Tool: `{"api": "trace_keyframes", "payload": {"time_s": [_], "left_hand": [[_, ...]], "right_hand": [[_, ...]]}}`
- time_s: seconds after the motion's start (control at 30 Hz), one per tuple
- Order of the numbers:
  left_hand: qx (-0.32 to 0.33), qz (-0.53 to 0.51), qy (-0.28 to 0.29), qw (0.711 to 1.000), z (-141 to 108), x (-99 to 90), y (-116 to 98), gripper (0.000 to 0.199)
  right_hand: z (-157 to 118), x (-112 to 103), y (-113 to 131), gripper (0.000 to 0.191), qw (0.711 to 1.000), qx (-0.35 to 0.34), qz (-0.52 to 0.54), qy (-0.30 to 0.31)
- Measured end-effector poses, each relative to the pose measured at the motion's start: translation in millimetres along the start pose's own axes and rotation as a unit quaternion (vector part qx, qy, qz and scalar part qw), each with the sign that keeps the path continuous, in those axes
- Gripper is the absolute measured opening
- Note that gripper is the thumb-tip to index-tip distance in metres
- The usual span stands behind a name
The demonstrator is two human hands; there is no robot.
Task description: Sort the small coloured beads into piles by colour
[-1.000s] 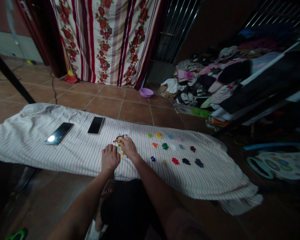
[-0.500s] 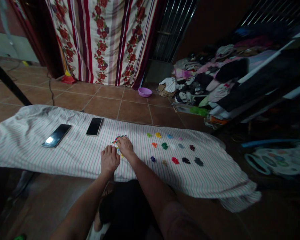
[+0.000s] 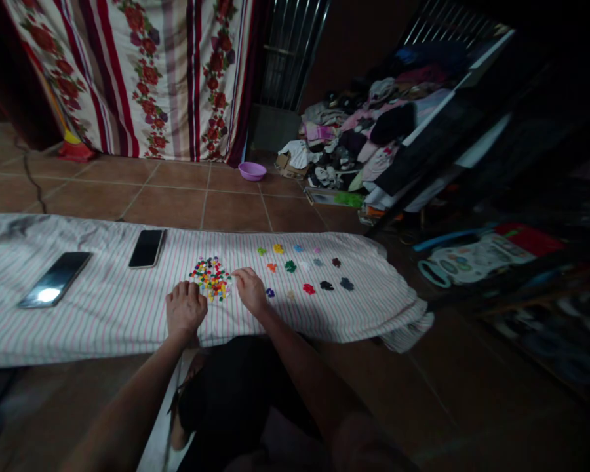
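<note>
"One query: finger state?"
"Left hand (image 3: 185, 309): curled, contents unclear. Right hand (image 3: 250, 288): fingertips drawn together, grasp cannot be told. Mixed pieces (image 3: 211, 278) lie between."
"Step?"
"Apparently picking; next move calls for a precise pinch. Single-colour piles (image 3: 308, 288) lie farther right."

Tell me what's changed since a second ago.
The right hand moved rightward off the mixed pile, uncovering more of it; whether anything is held is unclear. The view turned right, too. The left hand stays beside the pile; both phones and the sorted clusters lie as before.
</note>
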State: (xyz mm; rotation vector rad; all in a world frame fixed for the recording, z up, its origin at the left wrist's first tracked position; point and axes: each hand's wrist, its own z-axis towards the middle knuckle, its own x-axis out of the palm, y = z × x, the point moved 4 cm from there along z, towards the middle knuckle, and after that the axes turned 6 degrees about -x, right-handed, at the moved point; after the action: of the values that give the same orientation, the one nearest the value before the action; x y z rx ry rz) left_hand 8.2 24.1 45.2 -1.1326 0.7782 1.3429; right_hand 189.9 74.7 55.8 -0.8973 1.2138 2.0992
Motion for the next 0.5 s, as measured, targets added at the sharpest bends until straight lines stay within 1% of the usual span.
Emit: {"api": "trace_keyframes", "payload": {"time_s": [0.13, 0.27, 0.37, 0.43, 0.5], "left_hand": [[0.000, 0.006, -0.007, 1.000, -0.6, -0.5, 0.0, 0.024], [-0.001, 0.006, -0.002, 1.000, -0.6, -1.7, -0.3, 0.023], [-0.003, 0.006, 0.004, 1.000, -0.5, -1.3, -0.3, 0.023], [-0.005, 0.008, 0.002, 1.000, -0.4, -0.3, 0.1, 0.023], [-0.006, 0.010, 0.000, 1.000, -0.4, 0.9, 0.5, 0.024]], "right_hand": [[-36.7, -44.1, -43.0, 0.032, 0.994, 0.025, 0.011, -0.102], [-71.0, -78.3, -79.0, 0.032, 0.983, 0.061, -0.009, -0.171], [-91.0, -89.1, -97.3, 0.034, 0.978, 0.088, -0.033, -0.188], [-101.2, -88.6, -105.5, 0.036, 0.976, 0.100, -0.045, -0.190], [-108.9, -83.3, -111.4, 0.037, 0.974, 0.110, -0.055, -0.189]]}}
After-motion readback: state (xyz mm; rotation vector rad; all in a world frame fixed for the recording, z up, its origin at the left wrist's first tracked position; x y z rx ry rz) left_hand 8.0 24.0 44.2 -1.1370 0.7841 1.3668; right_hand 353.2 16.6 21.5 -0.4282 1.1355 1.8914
